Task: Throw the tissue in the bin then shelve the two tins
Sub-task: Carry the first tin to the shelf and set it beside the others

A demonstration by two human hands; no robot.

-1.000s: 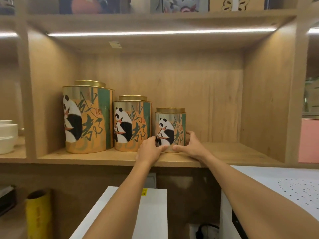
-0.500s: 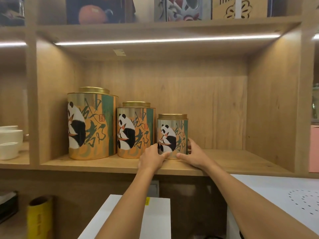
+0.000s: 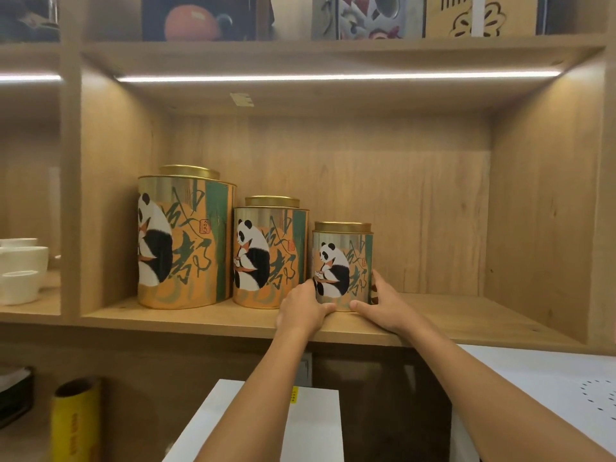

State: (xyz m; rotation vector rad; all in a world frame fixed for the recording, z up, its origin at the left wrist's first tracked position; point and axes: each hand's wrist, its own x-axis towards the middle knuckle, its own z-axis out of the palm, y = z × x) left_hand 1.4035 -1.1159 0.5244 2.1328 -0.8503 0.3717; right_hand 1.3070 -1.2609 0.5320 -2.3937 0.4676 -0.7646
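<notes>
Three panda-printed tins with gold lids stand upright in a row on the wooden shelf point(image 3: 206, 323): a large tin point(image 3: 185, 241) at the left, a medium tin point(image 3: 270, 253) beside it, and a small tin point(image 3: 343, 261) at the right. My left hand point(image 3: 301, 308) presses the small tin's lower left side. Around its lower right side wraps my right hand point(image 3: 380, 303). Both hands grip the small tin at its base. No tissue or bin is in view.
White cups point(image 3: 23, 270) sit in the compartment to the left. Picture boxes stand on the shelf above. Below are a yellow roll point(image 3: 75, 421), a white box top point(image 3: 313, 425) and a white perforated surface point(image 3: 550, 378). The shelf right of the small tin is bare wood.
The view has drifted so the shelf sits lower in frame. My hands stay on the small tin's base; the tin sits in nearly the same spot beside the medium tin.
</notes>
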